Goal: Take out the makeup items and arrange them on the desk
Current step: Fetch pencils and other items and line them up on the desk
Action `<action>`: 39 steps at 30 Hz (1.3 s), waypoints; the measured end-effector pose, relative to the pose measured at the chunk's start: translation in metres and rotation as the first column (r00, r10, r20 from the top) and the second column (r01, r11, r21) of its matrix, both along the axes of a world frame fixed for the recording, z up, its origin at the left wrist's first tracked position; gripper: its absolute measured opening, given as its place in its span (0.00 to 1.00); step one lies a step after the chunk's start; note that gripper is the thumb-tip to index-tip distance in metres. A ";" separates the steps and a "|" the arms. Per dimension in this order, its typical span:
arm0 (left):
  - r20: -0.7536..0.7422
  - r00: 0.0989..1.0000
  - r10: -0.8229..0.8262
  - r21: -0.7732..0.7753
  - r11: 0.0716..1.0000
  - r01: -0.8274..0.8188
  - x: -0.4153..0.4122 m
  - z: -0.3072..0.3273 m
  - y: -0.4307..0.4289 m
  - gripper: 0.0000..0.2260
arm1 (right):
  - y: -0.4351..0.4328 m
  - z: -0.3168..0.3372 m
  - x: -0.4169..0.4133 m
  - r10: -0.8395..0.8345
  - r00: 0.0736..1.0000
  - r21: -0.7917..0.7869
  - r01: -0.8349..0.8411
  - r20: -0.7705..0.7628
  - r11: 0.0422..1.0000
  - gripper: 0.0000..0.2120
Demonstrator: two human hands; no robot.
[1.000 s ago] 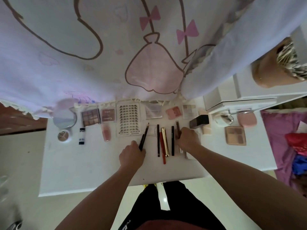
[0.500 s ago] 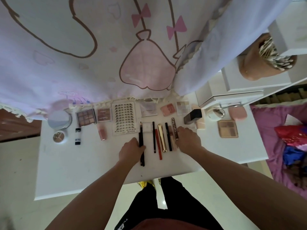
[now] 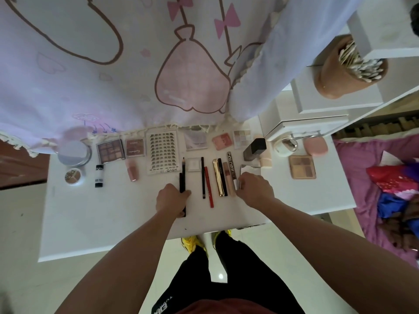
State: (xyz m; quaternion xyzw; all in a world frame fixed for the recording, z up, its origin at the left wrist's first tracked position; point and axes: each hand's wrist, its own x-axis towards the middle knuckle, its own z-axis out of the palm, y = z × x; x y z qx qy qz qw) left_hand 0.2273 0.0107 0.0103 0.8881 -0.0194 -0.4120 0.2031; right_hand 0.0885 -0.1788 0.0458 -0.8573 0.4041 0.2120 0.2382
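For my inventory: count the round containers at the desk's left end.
2: a large compact at the curtain hem, and a small pot just in front of it. The curtain may hide others.

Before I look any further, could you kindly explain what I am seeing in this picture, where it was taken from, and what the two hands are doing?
There is no machine here: a person wears a wide-angle camera on the head, so the head view looks down along both arms. The white desk carries makeup set out in rows: eyeshadow palettes and a lash sheet at the back, slim pieces such as a red pencil and a gold tube nearer. The left hand grips two black pencils. The right hand reaches to the near ends of the rightmost tubes; whether it pinches one I cannot tell.
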 end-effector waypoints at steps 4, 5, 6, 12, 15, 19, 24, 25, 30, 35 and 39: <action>0.019 0.999 -0.036 0.017 0.999 0.036 -0.002 0.011 0.001 0.18 | -0.004 0.008 -0.001 0.032 0.999 0.006 -0.033 0.032 0.999 0.13; 0.031 0.998 -0.052 0.028 0.998 0.051 -0.004 0.016 0.002 0.18 | -0.005 0.011 -0.001 0.054 0.998 0.004 -0.054 0.040 0.999 0.13; 0.044 0.997 -0.057 0.037 0.998 0.056 -0.006 0.021 0.003 0.17 | -0.006 0.013 0.000 0.075 0.996 0.006 -0.075 0.046 0.997 0.13; 0.155 0.982 0.111 0.025 0.993 -0.117 -0.024 0.053 0.026 0.15 | -0.009 0.030 0.023 0.342 0.936 -0.021 -0.341 0.087 0.940 0.04; 0.194 0.956 0.218 0.044 0.972 -0.231 -0.052 0.069 0.048 0.14 | -0.001 0.041 0.034 0.511 0.854 -0.006 -0.513 0.101 0.858 0.06; 0.253 0.903 0.348 0.060 0.926 -0.373 -0.112 0.087 0.084 0.12 | 0.028 0.052 0.040 0.741 0.667 -0.081 -0.737 0.081 0.671 0.14; 0.277 0.808 0.520 0.132 0.812 -0.568 -0.206 0.107 0.157 0.14 | 0.116 0.063 0.026 0.944 0.321 -0.120 -0.937 0.078 0.328 0.16; 0.281 0.784 0.553 0.147 0.783 -0.605 -0.226 0.110 0.173 0.14 | 0.138 0.067 0.020 0.962 0.263 -0.124 -0.955 0.073 0.270 0.17; 0.302 0.609 0.733 0.179 0.584 -0.792 -0.360 0.125 0.267 0.15 | 0.274 0.080 -0.047 0.992 -0.054 -0.134 -0.990 0.111 -0.039 0.18; 0.287 0.425 0.858 0.211 0.376 -0.902 -0.509 0.130 0.353 0.15 | 0.416 0.086 -0.147 0.936 -0.335 -0.135 -0.938 0.110 -0.320 0.18; 0.286 0.298 0.911 0.256 0.227 -0.940 -0.635 0.139 0.415 0.16 | 0.525 0.087 -0.256 0.850 -0.516 -0.117 -0.855 0.103 -0.505 0.19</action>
